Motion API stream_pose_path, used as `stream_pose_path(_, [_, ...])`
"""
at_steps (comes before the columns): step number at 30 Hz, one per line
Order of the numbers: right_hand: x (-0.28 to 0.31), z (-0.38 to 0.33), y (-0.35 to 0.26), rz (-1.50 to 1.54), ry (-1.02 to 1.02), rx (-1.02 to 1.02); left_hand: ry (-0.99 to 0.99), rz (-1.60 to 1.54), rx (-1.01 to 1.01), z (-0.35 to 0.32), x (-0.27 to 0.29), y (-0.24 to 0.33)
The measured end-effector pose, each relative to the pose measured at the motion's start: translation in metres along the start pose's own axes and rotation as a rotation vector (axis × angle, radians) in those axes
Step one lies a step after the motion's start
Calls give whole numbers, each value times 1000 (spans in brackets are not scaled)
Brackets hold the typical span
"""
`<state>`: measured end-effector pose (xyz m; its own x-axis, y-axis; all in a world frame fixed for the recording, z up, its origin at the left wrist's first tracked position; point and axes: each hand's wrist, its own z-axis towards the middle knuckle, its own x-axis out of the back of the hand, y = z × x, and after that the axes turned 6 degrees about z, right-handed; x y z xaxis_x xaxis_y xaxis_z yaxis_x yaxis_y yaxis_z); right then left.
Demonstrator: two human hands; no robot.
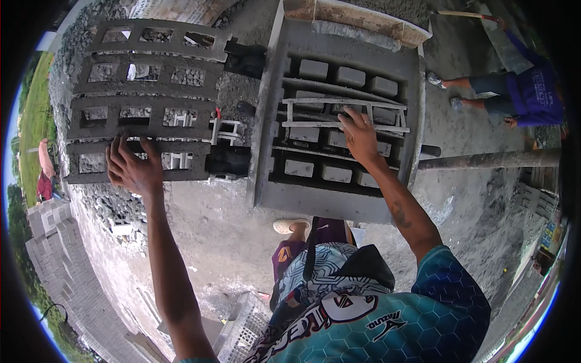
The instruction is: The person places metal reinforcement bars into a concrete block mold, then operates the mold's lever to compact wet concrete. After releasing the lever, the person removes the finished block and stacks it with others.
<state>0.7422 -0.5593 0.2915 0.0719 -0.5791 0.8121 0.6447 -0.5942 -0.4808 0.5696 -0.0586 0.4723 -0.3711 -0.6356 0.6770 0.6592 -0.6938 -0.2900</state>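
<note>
Four grey hollow concrete blocks (106, 133) lie in rows at the left, damp-looking and with square holes. My left hand (134, 168) rests on the nearest two, fingers spread over their edges. To the right stands a grey metal block mould (302, 196), with several rectangular cores (301, 168) inside its box. Across the middle of the mould lies a pale ladder-shaped frame (296, 124). My right hand (362, 139) has its fingers curled on the frame's bars; the thumb is partly hidden.
Small white frames (227, 130) and black machine parts (227, 161) sit between blocks and mould. A long pipe (490, 159) juts out right. Beyond it stands a person in blue (532, 91) near a wooden handle (460, 13). Gravel (112, 206) and stacked blocks (78, 266) lie left.
</note>
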Motion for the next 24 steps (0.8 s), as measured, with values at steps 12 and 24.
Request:
stream_pose_path(12, [6, -6, -16, 51, 1, -28, -1, -36, -2, 0, -4, -4])
stream_pose_path(24, [-20, -67, -60, 198, 143, -99, 26, -24, -2, -2, -6, -5])
